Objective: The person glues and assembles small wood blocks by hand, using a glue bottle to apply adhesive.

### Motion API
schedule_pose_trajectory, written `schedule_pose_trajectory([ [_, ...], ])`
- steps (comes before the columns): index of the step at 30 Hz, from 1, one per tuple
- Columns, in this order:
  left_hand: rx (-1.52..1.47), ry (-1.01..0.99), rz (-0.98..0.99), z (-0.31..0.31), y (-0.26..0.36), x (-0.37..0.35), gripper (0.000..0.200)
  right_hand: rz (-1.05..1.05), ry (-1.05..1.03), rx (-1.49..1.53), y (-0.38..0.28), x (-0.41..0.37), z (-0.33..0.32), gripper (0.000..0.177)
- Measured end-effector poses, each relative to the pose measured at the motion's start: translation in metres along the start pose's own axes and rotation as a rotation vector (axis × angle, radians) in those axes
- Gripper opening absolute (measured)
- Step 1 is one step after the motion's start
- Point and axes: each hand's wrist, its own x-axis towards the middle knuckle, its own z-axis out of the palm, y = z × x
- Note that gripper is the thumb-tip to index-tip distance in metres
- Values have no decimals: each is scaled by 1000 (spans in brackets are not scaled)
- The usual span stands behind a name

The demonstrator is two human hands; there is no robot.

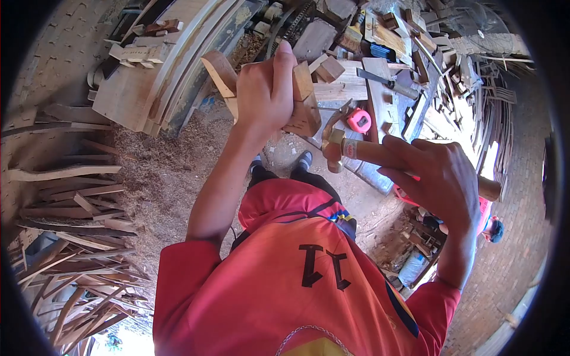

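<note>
Bright daylight, blown-out lower edge, soft shadows, fisheye curvature, black corners.

Red-orange shirt (279, 273), black "11"; pinkish-red tape measure (358, 120).

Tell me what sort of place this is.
Likely a woodworking shop: a hammer in the right hand, rough wooden strips piled up, and what look like shavings strewn over the ground.
</note>
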Motion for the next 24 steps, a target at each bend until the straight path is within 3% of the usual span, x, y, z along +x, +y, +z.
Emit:
schedule_pose_trajectory([
  [5, -76, 52, -21, -8, -27, 0, 66, 77, 133, 8, -16, 5, -2, 44],
  [9, -67, 70, 8, -20, -27, 2, 62, 59, 189, 78, -18, 7, -6, 36],
  [13, -23, 23, 64, -24, -22, 3, 58, 58, -94, -35, -32, 11, -12, 40],
  [18, -42, -47, 127, -20, -22, -5, 60, 25, -49, -35, -43, 14, -8, 42],
  [24, -132, 17, -135, -15, -40, -12, 66, 20, 170, -31, -46, 13, 3, 35],
])
